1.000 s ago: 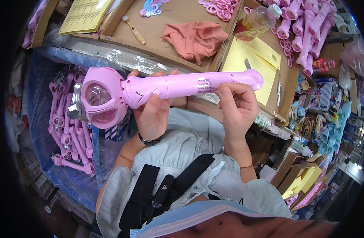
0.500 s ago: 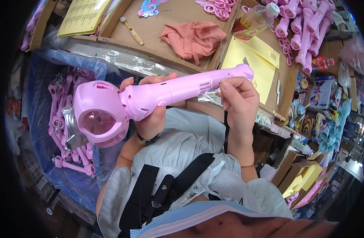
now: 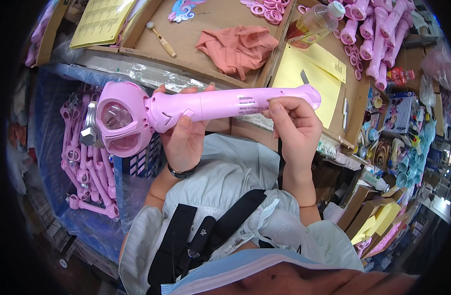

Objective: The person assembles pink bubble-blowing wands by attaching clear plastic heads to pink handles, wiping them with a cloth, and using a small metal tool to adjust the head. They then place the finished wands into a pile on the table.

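A pink toy wand (image 3: 218, 102) lies almost level in front of me, its round windowed head to the left and its handle to the right. A silver piece (image 3: 90, 125) sits at the outer side of the head. My left hand (image 3: 182, 142) is closed around the wand just behind the head, thumb on the near side and fingers behind. On the handle is a clear sticker (image 3: 249, 107) with dark print; its lower edge hangs past the handle. My right hand (image 3: 299, 129) is closed, thumb and forefinger pinching the sticker's right end against the handle.
A blue crate (image 3: 53, 196), lined with plastic, holds several pink wands at left. Cardboard trays ahead carry a coral cloth (image 3: 238, 46), a small brush (image 3: 161, 39), yellow sheets (image 3: 304, 71), a drink bottle (image 3: 316, 24) and pink rings (image 3: 272, 10). Pink handles (image 3: 378, 34) are piled at far right.
The wand has rolled about its length and its head has risen slightly. More of the sticker now lies flat along the handle. My right hand still pinches the sticker's end.
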Motion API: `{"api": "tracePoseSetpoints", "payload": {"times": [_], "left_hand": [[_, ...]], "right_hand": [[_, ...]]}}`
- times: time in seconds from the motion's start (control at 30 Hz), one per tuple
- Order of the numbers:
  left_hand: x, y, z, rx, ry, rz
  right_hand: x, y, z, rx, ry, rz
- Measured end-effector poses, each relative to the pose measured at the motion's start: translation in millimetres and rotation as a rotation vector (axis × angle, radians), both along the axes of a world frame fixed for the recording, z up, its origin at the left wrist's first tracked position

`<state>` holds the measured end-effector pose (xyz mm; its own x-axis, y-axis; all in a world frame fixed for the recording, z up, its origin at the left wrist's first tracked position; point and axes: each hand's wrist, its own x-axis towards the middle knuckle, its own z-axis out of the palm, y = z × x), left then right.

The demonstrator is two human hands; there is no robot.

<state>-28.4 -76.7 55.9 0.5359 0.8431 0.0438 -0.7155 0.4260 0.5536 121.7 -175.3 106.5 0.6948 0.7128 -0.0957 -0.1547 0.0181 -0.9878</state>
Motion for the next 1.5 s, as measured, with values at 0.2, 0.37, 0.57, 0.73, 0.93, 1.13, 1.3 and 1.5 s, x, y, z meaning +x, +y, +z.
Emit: {"api": "tracePoseSetpoints", "payload": {"times": [0.2,0.37,0.57,0.73,0.93,1.13,1.3,1.5], "left_hand": [[-0.5,0.4,-4.3,-0.022,0.027,-0.002],[-5.0,5.9,-5.9,-0.017,-0.039,0.044],[-1.5,0.4,-3.8,-0.024,0.029,0.041],[-6.8,7.7,-0.3,0.02,0.031,0.056],[-12.0,30.1,1.4,0.107,0.077,-0.089],[24.4,68.9,20.6,0.309,0.17,-0.076],[66.4,52.4,34.2,0.702,0.414,0.17],[83.8,37.0,19.8,1.117,0.691,0.493]], "right_hand": [[1.6,-3.3,-0.1,-0.234,-0.284,-0.017],[10.0,-10.5,8.0,-0.37,-0.417,-0.221],[0.2,5.1,1.7,-0.197,-1.145,-0.079],[14.0,1.9,-14.0,-0.314,-1.079,-0.095],[42.3,-26.5,-6.5,-0.321,-1.003,0.132],[24.3,-12.7,-15.8,-0.245,-0.642,0.546],[-17.1,5.3,-43.1,-0.306,-0.743,0.076],[-32.7,12.8,-53.1,-0.251,-0.734,-0.067]]}}
